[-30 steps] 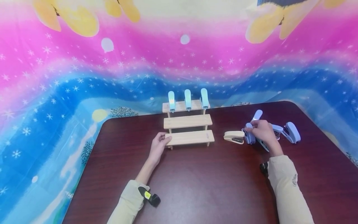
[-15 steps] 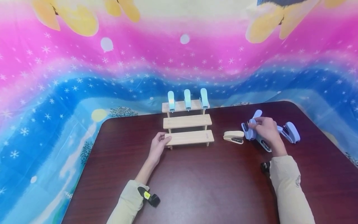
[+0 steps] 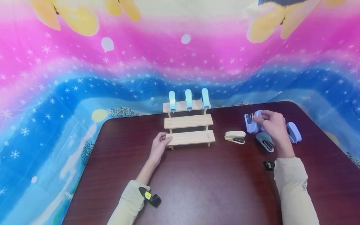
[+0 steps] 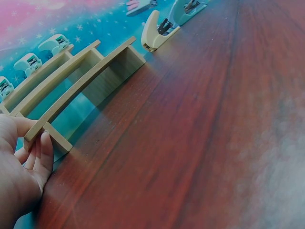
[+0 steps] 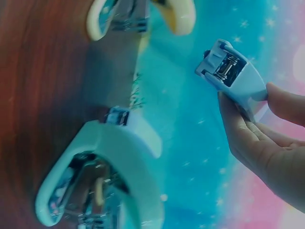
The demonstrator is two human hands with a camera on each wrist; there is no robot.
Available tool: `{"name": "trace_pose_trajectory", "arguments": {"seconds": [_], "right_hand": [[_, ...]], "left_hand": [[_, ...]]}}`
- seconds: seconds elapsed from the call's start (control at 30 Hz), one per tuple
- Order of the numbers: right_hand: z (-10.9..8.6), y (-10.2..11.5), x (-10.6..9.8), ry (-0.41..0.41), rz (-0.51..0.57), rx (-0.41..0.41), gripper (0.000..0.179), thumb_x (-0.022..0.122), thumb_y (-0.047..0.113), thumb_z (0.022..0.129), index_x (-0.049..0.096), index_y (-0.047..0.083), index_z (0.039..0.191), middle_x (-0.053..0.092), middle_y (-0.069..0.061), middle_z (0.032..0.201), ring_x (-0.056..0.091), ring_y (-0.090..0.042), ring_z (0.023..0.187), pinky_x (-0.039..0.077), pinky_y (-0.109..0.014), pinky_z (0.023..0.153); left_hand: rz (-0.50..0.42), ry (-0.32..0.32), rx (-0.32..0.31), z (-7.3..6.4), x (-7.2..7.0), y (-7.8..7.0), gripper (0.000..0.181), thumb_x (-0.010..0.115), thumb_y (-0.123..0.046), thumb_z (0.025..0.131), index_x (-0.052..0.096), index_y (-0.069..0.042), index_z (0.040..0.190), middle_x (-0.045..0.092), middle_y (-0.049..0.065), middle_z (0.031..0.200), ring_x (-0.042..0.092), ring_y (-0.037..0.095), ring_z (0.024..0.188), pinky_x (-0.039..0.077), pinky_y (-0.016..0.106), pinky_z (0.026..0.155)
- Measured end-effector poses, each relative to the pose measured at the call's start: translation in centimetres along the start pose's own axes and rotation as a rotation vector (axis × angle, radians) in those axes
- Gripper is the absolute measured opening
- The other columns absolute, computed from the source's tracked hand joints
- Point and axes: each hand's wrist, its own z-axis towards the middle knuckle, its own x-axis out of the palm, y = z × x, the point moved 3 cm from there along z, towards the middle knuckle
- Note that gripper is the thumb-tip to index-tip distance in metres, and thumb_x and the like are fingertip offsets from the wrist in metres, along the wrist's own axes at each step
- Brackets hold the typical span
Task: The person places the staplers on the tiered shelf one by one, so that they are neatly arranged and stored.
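My left hand (image 3: 161, 144) grips the left end of the lowest step of a three-tier wooden shelf (image 3: 194, 138), thumb on top and fingers beneath. Three mint-green staplers (image 3: 188, 99) stand in a row on its top tier. To the right, my right hand (image 3: 273, 125) pinches a lavender stapler (image 3: 252, 122) between thumb and fingers; in the right wrist view this stapler (image 5: 238, 74) hangs off the table. Just below that hand lies a grey-green stapler (image 3: 265, 142). A cream stapler (image 3: 235, 137) rests on its side nearer the shelf.
Another lavender stapler (image 3: 293, 132) lies right of my right hand, partly hidden by it. The dark red-brown table (image 3: 213, 181) carries everything. A colourful cloth backdrop (image 3: 135, 68) hangs around its far and side edges.
My right hand has lifted the lavender stapler and carried it away from me and slightly right, off the spot beside the cream stapler. My left hand has stayed on the shelf.
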Motion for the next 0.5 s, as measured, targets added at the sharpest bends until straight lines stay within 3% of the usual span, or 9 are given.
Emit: {"name": "trace_pose_trajectory", "arguments": {"seconds": [0.27, 0.5], "right_hand": [[-0.9, 2.2, -0.2, -0.079, 0.004, -0.075, 0.056, 0.063, 0.036, 0.103, 0.057, -0.005, 0.142, 0.063, -0.031, 0.129, 0.061, -0.013, 0.089, 0.053, -0.017, 0.064], [-1.4, 3.6, 0.1, -0.094, 0.057, -0.082, 0.058, 0.069, 0.040, 0.100, 0.062, -0.002, 0.139, 0.066, -0.026, 0.126, 0.060, -0.003, 0.086, 0.053, -0.017, 0.065]], "left_hand": [[-0.007, 0.004, 0.006, 0.1, 0.1, 0.0, 0.029, 0.068, -0.005, 0.097, 0.059, 0.008, 0.120, 0.063, 0.005, 0.100, 0.059, 0.010, 0.087, 0.051, 0.023, 0.080], [-0.011, 0.008, 0.010, 0.1, 0.0, 0.0, 0.029, 0.068, -0.006, 0.097, 0.059, 0.008, 0.121, 0.062, 0.005, 0.100, 0.058, 0.011, 0.087, 0.051, 0.023, 0.080]]}}
